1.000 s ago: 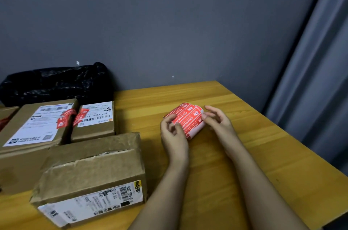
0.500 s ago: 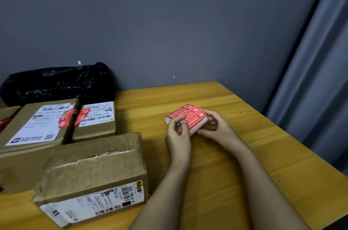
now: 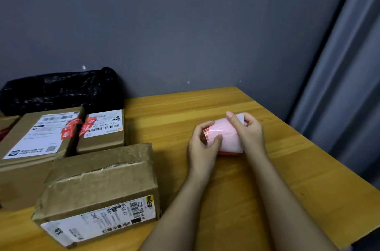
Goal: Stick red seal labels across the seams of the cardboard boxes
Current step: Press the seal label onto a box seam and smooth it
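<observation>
— Peeling is the step in hand, most likely: the label strip [image 3: 225, 137] sits between both hands above the surface [image 3: 287, 168], its pale pink backing turned up and a sliver of red print showing at its left end

— How are the hands set on it?

— The left hand [image 3: 202, 145] pinches the strip's left end, thumb across the backing. The right hand [image 3: 249, 132] curls over the far right end, fingers wrapped round it. Neither hand is loose; both grasp the strip

— And how would it handle?

— Light and limp, by the way it bows between the grips. The backing is probably slick, so a firm pinch at the very edge suits it, while a freed label should be taken by one corner only, since the sticky face would cling to skin or fold onto itself

— Where would it go?

— Probably the near box [image 3: 98, 185], just left of the left forearm; its top seam shows worn tape and no red seal. Behind it, the large box [image 3: 41, 137] and the small box [image 3: 104, 131] stand side by side, each with a red seal [image 3: 71, 128] by the gap between them. A black bag [image 3: 61, 90] lies against the wall behind them
</observation>
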Motion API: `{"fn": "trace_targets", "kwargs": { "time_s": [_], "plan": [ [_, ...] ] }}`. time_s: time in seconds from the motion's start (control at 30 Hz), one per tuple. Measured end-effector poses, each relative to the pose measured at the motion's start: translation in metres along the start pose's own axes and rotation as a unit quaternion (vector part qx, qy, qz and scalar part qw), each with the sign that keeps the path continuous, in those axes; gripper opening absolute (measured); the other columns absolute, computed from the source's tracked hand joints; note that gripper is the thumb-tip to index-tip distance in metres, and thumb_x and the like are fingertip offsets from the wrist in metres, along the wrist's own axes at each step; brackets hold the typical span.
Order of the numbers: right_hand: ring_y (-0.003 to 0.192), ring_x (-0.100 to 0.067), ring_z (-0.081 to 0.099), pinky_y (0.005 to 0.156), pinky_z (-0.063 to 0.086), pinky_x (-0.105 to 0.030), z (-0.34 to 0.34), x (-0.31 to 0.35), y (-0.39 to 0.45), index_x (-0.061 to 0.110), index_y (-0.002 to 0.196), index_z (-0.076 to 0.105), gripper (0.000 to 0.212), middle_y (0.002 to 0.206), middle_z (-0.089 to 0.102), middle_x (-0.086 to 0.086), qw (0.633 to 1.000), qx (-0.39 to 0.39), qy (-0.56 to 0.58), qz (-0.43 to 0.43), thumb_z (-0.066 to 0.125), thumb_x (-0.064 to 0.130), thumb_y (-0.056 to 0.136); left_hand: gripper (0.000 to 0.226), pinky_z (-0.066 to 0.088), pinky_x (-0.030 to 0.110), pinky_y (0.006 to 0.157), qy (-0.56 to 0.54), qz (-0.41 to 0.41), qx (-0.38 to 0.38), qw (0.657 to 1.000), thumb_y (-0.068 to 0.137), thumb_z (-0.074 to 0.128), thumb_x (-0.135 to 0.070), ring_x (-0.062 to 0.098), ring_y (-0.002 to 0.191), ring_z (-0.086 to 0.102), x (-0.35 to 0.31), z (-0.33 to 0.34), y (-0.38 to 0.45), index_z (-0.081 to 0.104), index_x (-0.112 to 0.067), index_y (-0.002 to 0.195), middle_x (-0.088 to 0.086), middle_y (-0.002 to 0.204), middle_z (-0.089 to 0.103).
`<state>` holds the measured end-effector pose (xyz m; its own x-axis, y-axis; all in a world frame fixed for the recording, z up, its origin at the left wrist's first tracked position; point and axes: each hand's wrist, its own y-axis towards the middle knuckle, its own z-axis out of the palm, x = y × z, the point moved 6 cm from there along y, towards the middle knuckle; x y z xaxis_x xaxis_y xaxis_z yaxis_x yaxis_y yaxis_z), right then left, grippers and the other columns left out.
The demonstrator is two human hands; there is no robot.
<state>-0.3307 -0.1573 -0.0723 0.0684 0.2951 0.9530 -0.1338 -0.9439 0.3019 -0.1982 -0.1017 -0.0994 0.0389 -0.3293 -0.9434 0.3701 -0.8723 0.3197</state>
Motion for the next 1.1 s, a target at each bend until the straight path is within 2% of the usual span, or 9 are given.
{"fn": "trace_targets", "kwargs": {
  "time_s": [0.1, 0.23, 0.43, 0.6, 0.73, 0.83, 0.9, 0.97, 1.1],
  "plan": [
    [0.067, -0.018, 0.048, 0.059, 0.039, -0.028, 0.006, 0.0, -0.004, 0.004, 0.079, 0.06, 0.034, 0.072, 0.05, -0.009, 0.997, 0.045, 0.047, 0.047, 0.059, 0.035, 0.092, 0.03, 0.047, 0.012, 0.073, -0.072, -0.025, -0.042, 0.996, 0.085, 0.062, 0.007, -0.005, 0.081, 0.061, 0.002, -0.008, 0.003, 0.059, -0.02, 0.096, 0.0, 0.098, 0.065],
    [0.069, -0.006, 0.062, 0.057, 0.046, -0.011, 0.011, 0.005, -0.009, 0.011, 0.108, 0.055, 0.015, 0.081, 0.065, 0.001, 0.983, 0.171, 0.03, 0.065, 0.058, 0.014, 0.093, 0.021, 0.049, 0.014, 0.058, -0.182, -0.098, -0.129, 0.97, 0.09, 0.057, 0.004, 0.009, 0.071, 0.061, 0.011, -0.02, 0.004, 0.055, -0.015, 0.099, 0.007, 0.088, 0.065],
    [0.072, -0.002, 0.062, 0.07, 0.049, -0.014, 0.015, 0.003, -0.012, 0.014, 0.102, 0.051, 0.031, 0.076, 0.069, 0.005, 0.964, 0.261, -0.033, 0.041, 0.06, -0.009, 0.085, 0.028, 0.05, 0.021, 0.06, -0.19, -0.128, -0.193, 0.954, 0.091, 0.058, -0.002, 0.018, 0.074, 0.061, 0.016, -0.027, 0.001, 0.046, -0.015, 0.113, 0.011, 0.09, 0.063],
    [0.063, 0.002, 0.054, 0.066, 0.043, -0.016, 0.009, 0.011, -0.005, 0.016, 0.095, 0.055, 0.025, 0.06, 0.06, 0.012, 0.979, 0.202, -0.035, -0.004, 0.05, -0.008, 0.091, 0.041, 0.046, 0.039, 0.086, 0.039, -0.084, -0.166, 0.982, 0.087, 0.065, -0.02, 0.029, 0.099, 0.056, 0.006, -0.023, -0.002, 0.044, -0.022, 0.122, 0.012, 0.109, 0.057],
    [0.058, -0.007, 0.041, 0.061, 0.035, -0.031, 0.005, 0.018, -0.002, 0.026, 0.09, 0.051, 0.023, 0.062, 0.041, 0.005, 0.983, 0.163, -0.071, -0.052, 0.043, 0.006, 0.083, 0.063, 0.032, 0.039, 0.099, 0.25, -0.008, -0.196, 0.948, 0.073, 0.048, -0.05, 0.028, 0.12, 0.038, -0.018, -0.02, -0.012, 0.048, -0.026, 0.131, 0.007, 0.126, 0.04],
    [0.067, -0.012, 0.043, 0.068, 0.037, -0.035, 0.011, 0.024, -0.003, 0.031, 0.092, 0.047, 0.022, 0.063, 0.044, 0.009, 0.969, 0.192, -0.135, -0.083, 0.04, 0.012, 0.082, 0.068, 0.024, 0.045, 0.107, 0.28, 0.036, -0.203, 0.938, 0.071, 0.052, -0.042, 0.031, 0.137, 0.024, -0.034, -0.017, -0.016, 0.041, -0.031, 0.137, 0.008, 0.148, 0.023],
    [0.072, -0.013, 0.043, 0.078, 0.035, -0.035, 0.015, 0.027, -0.004, 0.033, 0.092, 0.045, 0.022, 0.061, 0.046, 0.01, 0.957, 0.218, -0.168, -0.091, 0.038, 0.016, 0.079, 0.076, 0.009, 0.046, 0.114, 0.321, 0.088, -0.177, 0.926, 0.069, 0.056, -0.031, 0.03, 0.145, 0.009, -0.047, -0.014, -0.016, 0.034, -0.03, 0.142, 0.008, 0.156, 0.015],
    [0.071, -0.013, 0.042, 0.079, 0.034, -0.035, 0.017, 0.027, -0.005, 0.036, 0.09, 0.045, 0.024, 0.058, 0.045, 0.008, 0.952, 0.24, -0.168, -0.085, 0.039, 0.019, 0.075, 0.07, -0.006, 0.045, 0.116, 0.369, 0.146, -0.09, 0.914, 0.069, 0.054, -0.023, 0.02, 0.146, 0.012, -0.054, -0.002, -0.013, 0.041, -0.028, 0.137, 0.001, 0.152, 0.031],
    [0.07, -0.018, 0.045, 0.074, 0.037, -0.035, 0.019, 0.034, -0.008, 0.032, 0.091, 0.047, 0.023, 0.062, 0.05, -0.002, 0.955, 0.253, -0.128, -0.085, 0.042, 0.018, 0.073, 0.056, -0.006, 0.043, 0.119, 0.23, -0.005, 0.114, 0.966, 0.077, 0.048, -0.031, 0.007, 0.129, 0.042, -0.037, 0.013, -0.005, 0.037, -0.029, 0.131, -0.013, 0.117, 0.057]
  ]
}}
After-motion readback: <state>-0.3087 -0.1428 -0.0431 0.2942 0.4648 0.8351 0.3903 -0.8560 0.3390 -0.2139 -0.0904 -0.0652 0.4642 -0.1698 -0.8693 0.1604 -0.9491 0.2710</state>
